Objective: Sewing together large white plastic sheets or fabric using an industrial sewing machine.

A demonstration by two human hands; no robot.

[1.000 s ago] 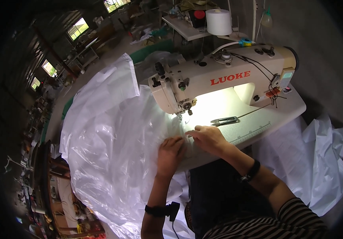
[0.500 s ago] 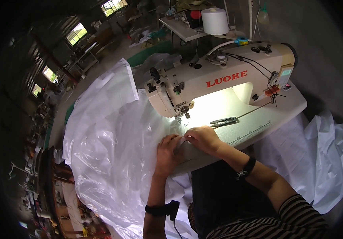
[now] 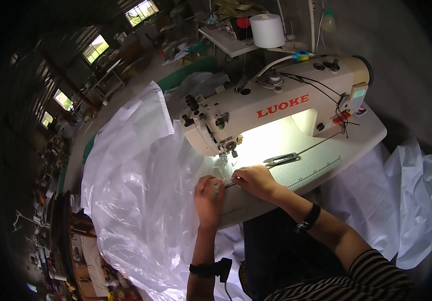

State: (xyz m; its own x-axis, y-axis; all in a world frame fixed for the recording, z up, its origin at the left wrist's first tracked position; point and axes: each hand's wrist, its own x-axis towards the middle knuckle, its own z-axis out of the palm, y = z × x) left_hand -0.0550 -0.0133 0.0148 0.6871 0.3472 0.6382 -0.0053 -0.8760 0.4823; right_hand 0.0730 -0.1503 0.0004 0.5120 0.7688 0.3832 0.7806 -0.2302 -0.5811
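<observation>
Your left hand [image 3: 208, 196] flat on clear plastic sheet [image 3: 141, 200], fingers together, pressing it onto surface [image 3: 326, 160] near sewing machine [image 3: 276, 108] needle. Your right hand [image 3: 254, 180] just right of it, touching, fingers curled narrow, pinching sheet edge. Sheet spills left and off near edge of surface. Thread snips [image 3: 281, 159] lie right of hands, under machine arm. White thread cone [image 3: 267, 30] stands far behind machine.

I see a big sheet of clear plastic [image 3: 141, 190]. It is thin, shiny and full of wrinkles. One edge lies flat on the sewing table, right by the needle. The rest hangs down off the left side.
</observation>
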